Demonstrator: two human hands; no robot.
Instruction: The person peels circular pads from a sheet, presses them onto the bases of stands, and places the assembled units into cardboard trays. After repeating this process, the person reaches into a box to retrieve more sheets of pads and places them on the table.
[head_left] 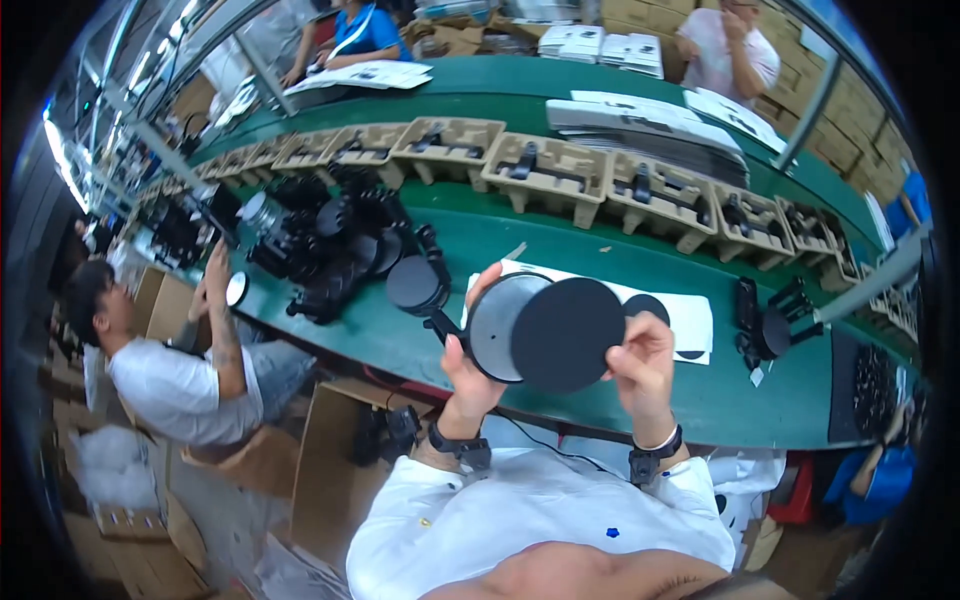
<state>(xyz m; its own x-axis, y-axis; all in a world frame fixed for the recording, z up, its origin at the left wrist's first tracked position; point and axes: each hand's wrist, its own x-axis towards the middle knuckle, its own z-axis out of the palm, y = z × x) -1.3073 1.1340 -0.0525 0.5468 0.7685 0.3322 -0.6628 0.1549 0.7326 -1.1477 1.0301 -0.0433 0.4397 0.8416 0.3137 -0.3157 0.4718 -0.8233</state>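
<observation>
My left hand point(469, 378) grips a round base point(492, 337) with a grey face, a black rim and a black arm at its side. Between the fingers and thumb of my right hand point(645, 366) is a flat black round pad point(568, 335), held by its right edge. The pad overlaps the right part of the grey face; whether the two touch I cannot tell. Behind and under my hands lies a white sheet point(693, 318) bearing black round pads point(648, 308), partly hidden by my right hand.
Black stands with round bases point(335, 245) crowd the green table's left side; another stand point(772, 330) is at the right. Moulded tan trays point(550, 170) with black parts line the far side. At left, another person point(180, 370) sits beside an open carton point(325, 455).
</observation>
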